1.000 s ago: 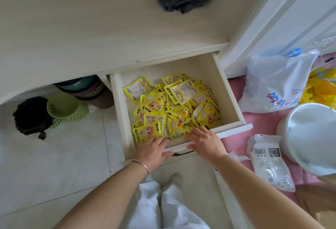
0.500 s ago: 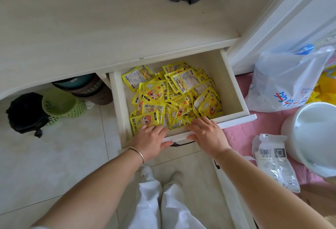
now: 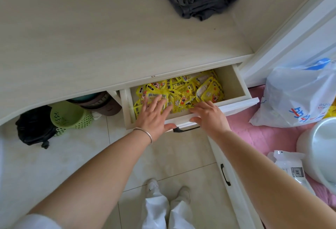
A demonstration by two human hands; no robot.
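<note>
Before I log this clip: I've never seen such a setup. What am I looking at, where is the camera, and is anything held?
No machine here: a person works with bare hands, and the one picture comes from a camera worn on their head, looking down. A partly open drawer under a pale desk top is full of yellow packets. The left hand lies flat on the packets, fingers straight; the right hand rests across the drawer's front edge. Neither grips anything. A dark cloth lies on the desk top; a white plastic bag sits on the right.
</note>
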